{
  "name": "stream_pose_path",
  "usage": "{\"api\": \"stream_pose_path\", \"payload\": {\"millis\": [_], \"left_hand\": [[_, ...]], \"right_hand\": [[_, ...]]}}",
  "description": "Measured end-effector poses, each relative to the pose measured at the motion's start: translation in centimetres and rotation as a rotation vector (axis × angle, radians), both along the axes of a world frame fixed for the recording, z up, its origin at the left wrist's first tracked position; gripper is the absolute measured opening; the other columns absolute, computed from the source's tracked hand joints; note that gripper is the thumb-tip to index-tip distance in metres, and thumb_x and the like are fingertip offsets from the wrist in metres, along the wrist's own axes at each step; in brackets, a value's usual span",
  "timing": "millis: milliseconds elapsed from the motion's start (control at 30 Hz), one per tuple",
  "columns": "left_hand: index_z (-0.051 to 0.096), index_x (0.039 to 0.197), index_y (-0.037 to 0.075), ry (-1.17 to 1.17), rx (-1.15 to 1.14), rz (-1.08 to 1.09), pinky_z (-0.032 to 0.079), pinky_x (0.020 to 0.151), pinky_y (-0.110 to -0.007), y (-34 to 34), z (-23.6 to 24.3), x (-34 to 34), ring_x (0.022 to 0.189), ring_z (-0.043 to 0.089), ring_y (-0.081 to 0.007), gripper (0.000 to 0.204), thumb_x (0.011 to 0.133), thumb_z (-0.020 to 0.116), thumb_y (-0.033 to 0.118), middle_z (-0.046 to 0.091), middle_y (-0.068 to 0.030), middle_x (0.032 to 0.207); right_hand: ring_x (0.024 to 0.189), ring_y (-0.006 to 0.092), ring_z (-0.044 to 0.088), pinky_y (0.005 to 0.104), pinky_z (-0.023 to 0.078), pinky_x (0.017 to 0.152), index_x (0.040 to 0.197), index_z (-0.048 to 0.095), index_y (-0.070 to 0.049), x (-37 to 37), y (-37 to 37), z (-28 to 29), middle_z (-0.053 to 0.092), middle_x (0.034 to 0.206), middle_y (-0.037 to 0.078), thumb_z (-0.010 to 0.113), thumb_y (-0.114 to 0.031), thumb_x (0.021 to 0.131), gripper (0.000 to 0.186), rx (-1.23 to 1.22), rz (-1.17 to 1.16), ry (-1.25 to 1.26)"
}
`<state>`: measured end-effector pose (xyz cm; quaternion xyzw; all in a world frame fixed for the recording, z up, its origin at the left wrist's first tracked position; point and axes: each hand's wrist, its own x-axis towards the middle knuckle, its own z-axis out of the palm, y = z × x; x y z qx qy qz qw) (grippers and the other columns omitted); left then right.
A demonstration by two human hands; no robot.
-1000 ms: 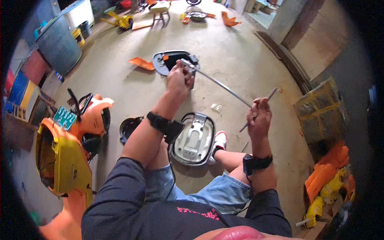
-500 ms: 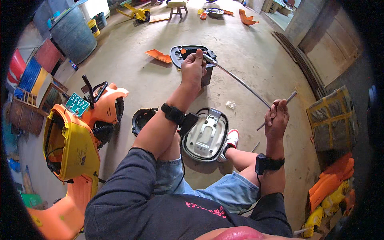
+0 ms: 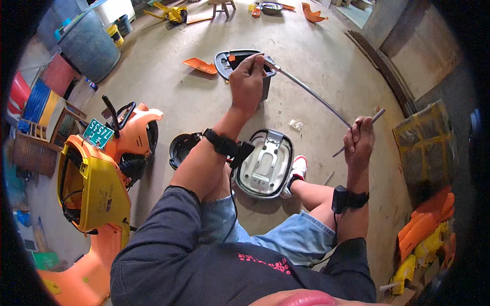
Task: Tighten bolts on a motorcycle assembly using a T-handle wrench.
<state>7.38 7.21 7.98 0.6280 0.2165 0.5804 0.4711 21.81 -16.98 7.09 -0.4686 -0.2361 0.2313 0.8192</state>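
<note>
My left hand (image 3: 247,81) grips the upper socket end of a long silver T-handle wrench (image 3: 311,92), its fingers closed. My right hand (image 3: 359,140) is closed on the wrench's crossbar, which sticks out above and below the fingers; the shaft slants down between both hands. Just behind my left hand on the floor stands a dark open box (image 3: 221,64), partly hidden by it, with an orange panel (image 3: 198,65) beside it. Between my legs lies a grey oval tray-like part (image 3: 258,168) with a metal plate. Left of it is a black rounded object (image 3: 177,148), partly hidden.
An orange and yellow scooter body (image 3: 97,199) stands at my left, near a blue barrel (image 3: 89,46). At right are a taped cardboard piece (image 3: 423,150), orange and yellow panels (image 3: 423,229) and long dark strips (image 3: 377,66). A stool (image 3: 220,7) and scattered parts lie at the back.
Compared with a second ago, both hands and the wrench sit further right and higher in the view. The surroundings have shifted too, as the head moved. Both hands still grip the wrench.
</note>
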Motion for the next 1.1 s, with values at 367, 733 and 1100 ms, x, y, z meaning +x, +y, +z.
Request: {"api": "stream_pose_path", "payload": {"millis": [367, 733, 1100], "left_hand": [[0.062, 0.078, 0.003, -0.038, -0.429, -0.186, 0.039, 0.046, -0.021, 2.0, -6.3, 2.7, 0.05, 0.049, -0.007, 0.025, 0.092, 0.054, 0.021, 0.058, -0.0015, 0.064], [0.056, 0.076, 0.004, 0.218, -1.391, -0.425, 0.033, 0.039, -0.026, -2.2, -37.3, 5.0, 0.043, 0.042, -0.0106, 0.026, 0.093, 0.046, 0.021, 0.051, -0.0032, 0.059], [0.05, 0.078, 0.008, 0.134, -1.585, -0.309, 0.028, 0.039, -0.024, -3.9, -44.0, 6.3, 0.046, 0.038, -0.01, 0.014, 0.089, 0.045, 0.013, 0.05, -0.001, 0.064]], "right_hand": [[0.051, 0.0071, 0.047, 0.0205, 0.037, 0.044, 0.104, 0.054, -0.003, 0.3, 1.0, -1.5, 0.065, 0.096, 0.01, 0.05, -0.021, 0.094, 0.021, -0.28, -0.08, -0.438], [0.054, 0.0208, 0.062, 0.0348, 0.051, 0.056, 0.101, 0.058, 0.0, 0.0, 4.9, -9.3, 0.063, 0.073, 0.014, 0.051, -0.024, 0.092, 0.027, -1.197, 0.339, -0.866], [0.077, 0.0412, 0.059, 0.0482, 0.047, 0.067, 0.08, 0.06, 0.0, 2.0, 10.9, -19.6, 0.061, 0.078, 0.024, 0.047, -0.028, 0.091, 0.033, -1.278, 0.545, -1.175]]}}
